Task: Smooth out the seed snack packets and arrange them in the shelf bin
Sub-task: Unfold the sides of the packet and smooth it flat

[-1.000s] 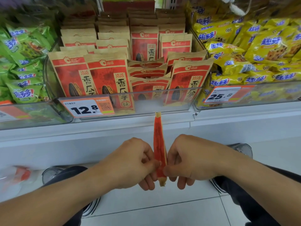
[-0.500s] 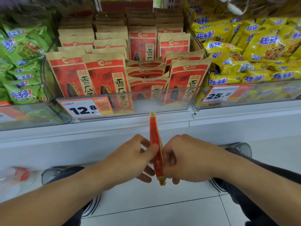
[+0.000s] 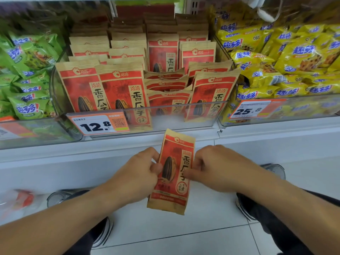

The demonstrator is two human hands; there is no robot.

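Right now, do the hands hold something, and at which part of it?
Both hold one seed packet, face toward the camera. The left hand pinches its left edge near the middle; the right hand pinches the right edge, thumb on the front.

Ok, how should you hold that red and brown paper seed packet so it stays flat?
Pinch the red and brown paper seed packet at its two long side edges, mid-height, as the left hand and right hand do. It stands upright, front facing the camera, thin and flat.
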